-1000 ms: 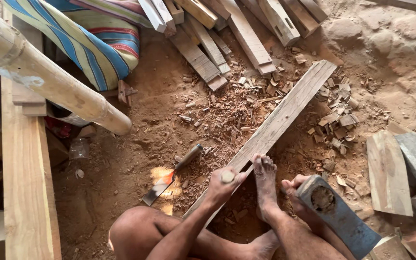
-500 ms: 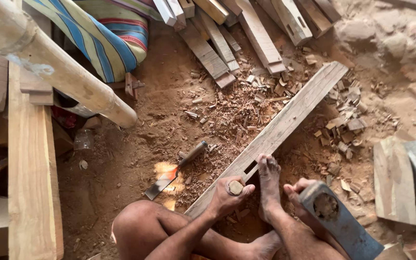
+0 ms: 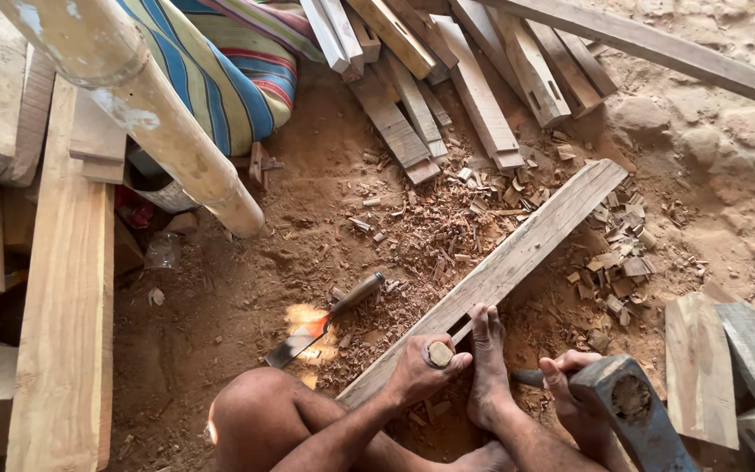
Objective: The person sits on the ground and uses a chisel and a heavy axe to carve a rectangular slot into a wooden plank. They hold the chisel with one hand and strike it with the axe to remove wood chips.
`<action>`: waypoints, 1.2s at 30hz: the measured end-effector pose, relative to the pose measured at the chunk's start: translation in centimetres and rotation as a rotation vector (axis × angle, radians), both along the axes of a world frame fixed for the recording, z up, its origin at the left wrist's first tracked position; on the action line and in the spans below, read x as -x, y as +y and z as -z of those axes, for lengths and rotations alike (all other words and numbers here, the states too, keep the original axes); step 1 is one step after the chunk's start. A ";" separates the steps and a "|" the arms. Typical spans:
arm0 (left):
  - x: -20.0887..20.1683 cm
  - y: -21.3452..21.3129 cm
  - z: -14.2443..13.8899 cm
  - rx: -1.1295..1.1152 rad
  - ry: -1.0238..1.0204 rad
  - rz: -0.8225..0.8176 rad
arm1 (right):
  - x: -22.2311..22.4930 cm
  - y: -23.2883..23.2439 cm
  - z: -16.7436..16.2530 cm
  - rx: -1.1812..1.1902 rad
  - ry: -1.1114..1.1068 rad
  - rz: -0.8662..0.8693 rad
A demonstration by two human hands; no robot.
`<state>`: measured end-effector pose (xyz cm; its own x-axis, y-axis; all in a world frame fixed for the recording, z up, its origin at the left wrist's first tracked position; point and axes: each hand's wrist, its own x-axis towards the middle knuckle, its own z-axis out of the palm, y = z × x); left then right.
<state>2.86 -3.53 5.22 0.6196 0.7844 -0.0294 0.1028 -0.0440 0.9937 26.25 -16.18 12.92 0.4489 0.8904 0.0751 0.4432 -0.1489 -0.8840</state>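
Observation:
My left hand [image 3: 423,370] is closed around a wooden-handled chisel [image 3: 439,354], held upright on a long wooden plank [image 3: 530,246] that lies diagonally on the dirt. A slot cut in the plank sits just beside the chisel. My bare foot [image 3: 486,363] presses on the plank next to that hand. My right hand [image 3: 567,385] grips the handle of a heavy dark hammer [image 3: 629,411], raised at the lower right. A second chisel [image 3: 325,319] with a wooden handle lies loose on the ground to the left of the plank.
Wood chips and shavings [image 3: 447,229] cover the dirt around the plank. Several cut timber pieces [image 3: 474,79] are stacked at the top. A thick pale post [image 3: 146,114], striped cloth [image 3: 220,70] and boards [image 3: 67,306] fill the left; more boards [image 3: 727,367] lie right.
The view has shifted slightly. My left hand has set the chisel closer to the slot in the plank, and the hammer in my right hand stays raised at the lower right.

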 end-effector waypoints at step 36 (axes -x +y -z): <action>-0.2 0.2 0.2 -0.044 -0.015 0.001 | -0.6 -1.4 0.6 -0.062 0.017 -0.027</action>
